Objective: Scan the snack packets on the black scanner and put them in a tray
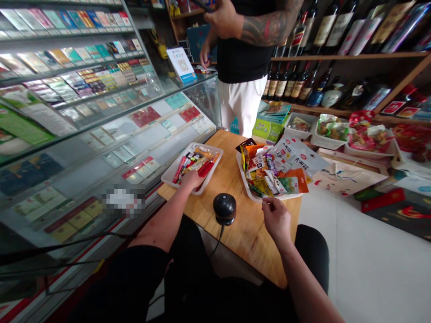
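My left hand (192, 180) reaches over the near rim of a white plastic tray (164, 177) on the left of the table, touching the snack sticks in it. Its fingertips are hidden among the wrappers. Beside those fingers lies a red snack stick (206, 168). My right hand (277, 219) is closed in a pinch at the near rim of a second white tray (243, 178). This one is heaped with small snack packets (259, 166), with larger silver-white bags (298, 154) leaning at its right side. Between the trays stands a black dome-shaped device (224, 208) with a cable.
The trays share a small wooden table (257, 237). A glass display counter (111, 148) with flat boxes runs along the left. Beyond the table stands a person (244, 58). Wine bottles (332, 27) line shelves at the back right, above several snack trays (332, 139).
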Demonstrator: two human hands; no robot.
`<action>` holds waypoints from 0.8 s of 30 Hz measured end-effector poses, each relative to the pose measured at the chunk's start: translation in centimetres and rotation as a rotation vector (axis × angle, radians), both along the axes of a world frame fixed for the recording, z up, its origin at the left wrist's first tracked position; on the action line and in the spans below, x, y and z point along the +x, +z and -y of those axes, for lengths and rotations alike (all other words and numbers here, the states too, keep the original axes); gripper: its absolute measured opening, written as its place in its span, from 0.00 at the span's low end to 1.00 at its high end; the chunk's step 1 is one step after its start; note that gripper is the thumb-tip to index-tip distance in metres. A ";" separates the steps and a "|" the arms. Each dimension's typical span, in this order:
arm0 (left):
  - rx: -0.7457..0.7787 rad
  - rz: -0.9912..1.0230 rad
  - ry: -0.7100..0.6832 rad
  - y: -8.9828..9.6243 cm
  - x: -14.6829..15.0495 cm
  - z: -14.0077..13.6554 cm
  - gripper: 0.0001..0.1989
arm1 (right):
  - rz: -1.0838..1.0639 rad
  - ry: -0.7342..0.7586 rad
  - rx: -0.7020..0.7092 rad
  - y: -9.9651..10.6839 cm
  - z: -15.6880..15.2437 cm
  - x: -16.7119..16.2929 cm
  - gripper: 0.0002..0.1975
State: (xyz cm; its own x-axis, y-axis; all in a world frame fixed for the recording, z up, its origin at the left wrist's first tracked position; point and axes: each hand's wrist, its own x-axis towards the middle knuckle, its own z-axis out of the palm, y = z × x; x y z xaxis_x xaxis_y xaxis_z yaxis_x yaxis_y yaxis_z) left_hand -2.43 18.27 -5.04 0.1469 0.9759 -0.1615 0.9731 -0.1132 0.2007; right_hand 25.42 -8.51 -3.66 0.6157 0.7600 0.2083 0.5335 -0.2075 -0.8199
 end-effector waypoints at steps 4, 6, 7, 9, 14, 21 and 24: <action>0.043 0.157 0.085 2.0 -1.6 1.0 0.22 | -0.017 -0.006 -0.008 0.2 -0.2 0.1 0.13; 0.070 0.249 0.109 2.9 -2.8 2.0 0.20 | -0.030 0.005 0.004 0.3 -0.5 0.0 0.13; 0.077 0.308 0.123 3.2 -3.4 2.6 0.19 | -0.035 0.013 0.011 0.3 -0.7 -0.1 0.13; 0.058 0.491 0.189 3.6 -4.7 4.1 0.18 | -0.038 0.031 0.018 0.4 -1.2 -0.3 0.13; -0.062 1.138 0.290 4.5 -7.5 8.2 0.19 | -0.053 0.065 0.013 0.9 -2.4 -1.1 0.13; -0.083 1.354 0.148 5.0 -9.2 12.7 0.21 | -0.276 0.200 0.004 2.8 -4.6 -3.0 0.15; -0.138 1.371 0.148 4.5 -9.2 13.9 0.21 | -0.491 0.330 0.042 3.7 -5.5 -4.0 0.22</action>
